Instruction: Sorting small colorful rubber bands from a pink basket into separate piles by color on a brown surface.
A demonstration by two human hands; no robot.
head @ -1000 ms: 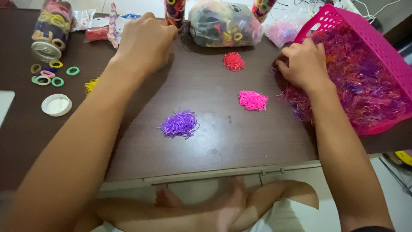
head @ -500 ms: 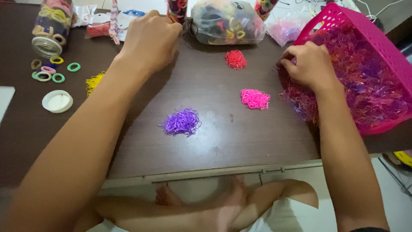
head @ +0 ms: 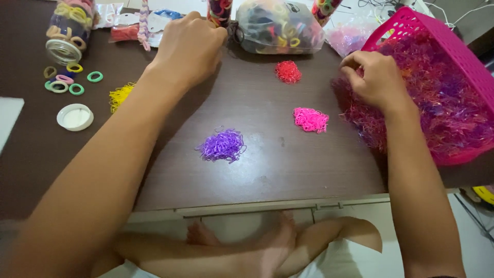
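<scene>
My right hand [head: 376,78] rests on a heap of mixed tiny elastic bands [head: 442,108] that spills from a tipped pink basket [head: 409,21] at the right. Its fingertips are pinched together in the bands at the heap's near-left edge. My left hand [head: 189,49] lies as a closed fist on the dark table [head: 267,170] near the back; anything inside it is hidden. Between the hands lie sorted little piles: a red pile [head: 288,71], a pink pile [head: 311,119] and a purple pile [head: 222,145]. A yellow pile [head: 121,96] sits beside my left forearm.
A clear jar of hair ties [head: 68,31] lies on its side at the back left, with loose hair ties [head: 66,84] and a white lid [head: 75,117] near it. A plastic bag of hair ties [head: 279,25] stands at the back. My legs show below the table's front edge.
My right hand went from lying flat on the heap to curling its fingers into a pinch in the bands. The left fist stayed put; the view shifted slightly.
</scene>
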